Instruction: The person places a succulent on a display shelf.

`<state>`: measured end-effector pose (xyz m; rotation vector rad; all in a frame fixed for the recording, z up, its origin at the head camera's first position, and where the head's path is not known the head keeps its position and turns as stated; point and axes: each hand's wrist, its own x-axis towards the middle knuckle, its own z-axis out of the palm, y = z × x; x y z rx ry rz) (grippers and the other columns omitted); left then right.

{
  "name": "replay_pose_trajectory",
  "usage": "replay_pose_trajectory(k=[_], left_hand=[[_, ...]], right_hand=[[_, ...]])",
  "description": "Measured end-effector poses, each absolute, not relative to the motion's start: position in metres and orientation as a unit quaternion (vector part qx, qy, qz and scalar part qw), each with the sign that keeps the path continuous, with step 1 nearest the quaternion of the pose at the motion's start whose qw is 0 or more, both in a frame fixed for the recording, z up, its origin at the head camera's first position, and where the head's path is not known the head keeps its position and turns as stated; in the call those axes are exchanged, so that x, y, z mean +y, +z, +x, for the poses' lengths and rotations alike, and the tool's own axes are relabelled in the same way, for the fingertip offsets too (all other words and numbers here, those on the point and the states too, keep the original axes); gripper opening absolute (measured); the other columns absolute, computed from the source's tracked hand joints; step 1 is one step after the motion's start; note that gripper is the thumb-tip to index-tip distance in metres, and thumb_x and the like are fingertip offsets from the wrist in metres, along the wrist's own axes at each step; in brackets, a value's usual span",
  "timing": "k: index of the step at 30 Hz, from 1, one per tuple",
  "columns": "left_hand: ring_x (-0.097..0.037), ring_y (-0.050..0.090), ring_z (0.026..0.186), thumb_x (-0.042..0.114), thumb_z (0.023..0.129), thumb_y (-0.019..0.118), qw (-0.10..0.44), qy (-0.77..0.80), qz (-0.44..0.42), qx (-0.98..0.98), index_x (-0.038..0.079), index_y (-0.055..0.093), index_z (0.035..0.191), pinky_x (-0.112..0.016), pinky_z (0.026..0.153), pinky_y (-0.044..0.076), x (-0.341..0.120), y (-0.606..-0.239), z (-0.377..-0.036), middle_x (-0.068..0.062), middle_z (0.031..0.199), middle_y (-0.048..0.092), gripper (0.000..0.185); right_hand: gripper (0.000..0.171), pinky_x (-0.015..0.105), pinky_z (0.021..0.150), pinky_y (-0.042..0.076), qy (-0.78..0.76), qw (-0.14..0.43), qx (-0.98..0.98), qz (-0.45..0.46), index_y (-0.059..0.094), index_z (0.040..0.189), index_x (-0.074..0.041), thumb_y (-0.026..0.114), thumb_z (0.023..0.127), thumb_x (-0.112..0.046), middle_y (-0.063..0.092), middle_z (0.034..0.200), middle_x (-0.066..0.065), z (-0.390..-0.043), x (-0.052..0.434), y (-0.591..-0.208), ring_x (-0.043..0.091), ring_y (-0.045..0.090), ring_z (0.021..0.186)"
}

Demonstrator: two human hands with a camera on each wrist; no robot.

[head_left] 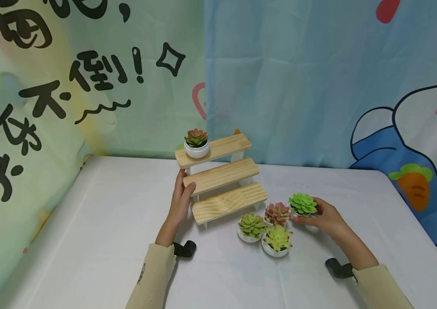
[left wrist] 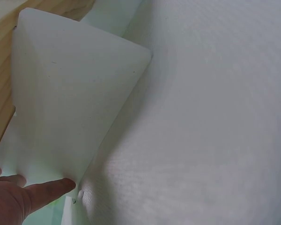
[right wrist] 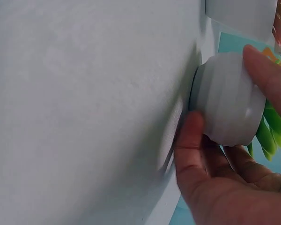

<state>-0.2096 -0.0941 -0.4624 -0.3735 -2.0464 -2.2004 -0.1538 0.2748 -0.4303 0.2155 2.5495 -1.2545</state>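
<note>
My left hand [head_left: 181, 204] is at the left end of a three-tier wooden display stand [head_left: 224, 175], thumb beside the middle shelf. In the left wrist view its straight fingers [left wrist: 49, 193] touch the stand's white side panel [left wrist: 70, 79]. My right hand [head_left: 328, 219] grips a bright green potted succulent [head_left: 302, 204] by its white pot [right wrist: 229, 98], thumb on one side and fingers on the other. Close by stand a pink succulent [head_left: 277, 213], a pale green one [head_left: 252, 225] and a yellow-green one [head_left: 277, 238], all in white pots.
A reddish-green succulent [head_left: 197, 143] sits at the left of the top shelf. White cloth covers the table [head_left: 87, 244]. Behind it hangs a printed backdrop [head_left: 280, 86] with lettering and a cartoon figure. Black camera mounts [head_left: 185, 249] are on both wrists.
</note>
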Motion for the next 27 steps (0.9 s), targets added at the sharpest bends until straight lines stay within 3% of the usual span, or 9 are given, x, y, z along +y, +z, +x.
replay_pose_trajectory(k=[5, 14, 21, 27], left_hand=[[-0.022, 0.043, 0.114, 0.014, 0.1, 0.04, 0.053, -0.726, -0.118, -0.675, 0.002, 0.011, 0.156, -0.027, 0.095, 0.038, -0.096, -0.463, -0.21, -0.022, 0.132, 0.034, 0.063], [-0.028, 0.044, 0.116, 0.014, 0.099, 0.04, 0.063, -0.727, -0.124, -0.672, -0.001, 0.011, 0.155, -0.027, 0.096, 0.038, -0.097, -0.461, -0.21, -0.024, 0.133, 0.034, 0.065], [-0.027, 0.043, 0.116, 0.013, 0.099, 0.04, 0.059, -0.73, -0.123, -0.669, 0.0, 0.011, 0.155, -0.029, 0.096, 0.038, -0.096, -0.462, -0.212, -0.022, 0.133, 0.034, 0.065], [-0.029, 0.042, 0.12, 0.013, 0.1, 0.04, 0.054, -0.732, -0.123, -0.668, 0.0, 0.009, 0.155, -0.031, 0.099, 0.037, -0.095, -0.463, -0.212, -0.023, 0.135, 0.032, 0.065]], right_hand=[[0.092, 0.054, 0.095, 0.039, -0.451, 0.132, 0.88, 0.069, 0.019, 0.149, 0.011, 0.074, 0.087, -0.03, 0.033, 0.143, 0.034, -0.153, 0.275, -0.429, 0.044, 0.038, 0.125], [0.094, 0.055, 0.104, 0.034, -0.489, 0.115, 0.86, 0.092, 0.015, 0.151, 0.01, 0.072, 0.089, -0.032, 0.03, 0.147, 0.032, -0.153, 0.267, -0.411, 0.041, 0.035, 0.13], [0.086, 0.052, 0.108, 0.033, -0.513, 0.098, 0.849, 0.084, 0.021, 0.151, 0.005, 0.071, 0.09, -0.031, 0.033, 0.149, 0.025, -0.153, 0.26, -0.398, 0.033, 0.037, 0.131], [0.088, 0.054, 0.108, 0.032, -0.509, 0.092, 0.852, 0.081, 0.02, 0.152, 0.003, 0.07, 0.09, -0.033, 0.032, 0.15, 0.025, -0.155, 0.253, -0.383, 0.036, 0.035, 0.134]])
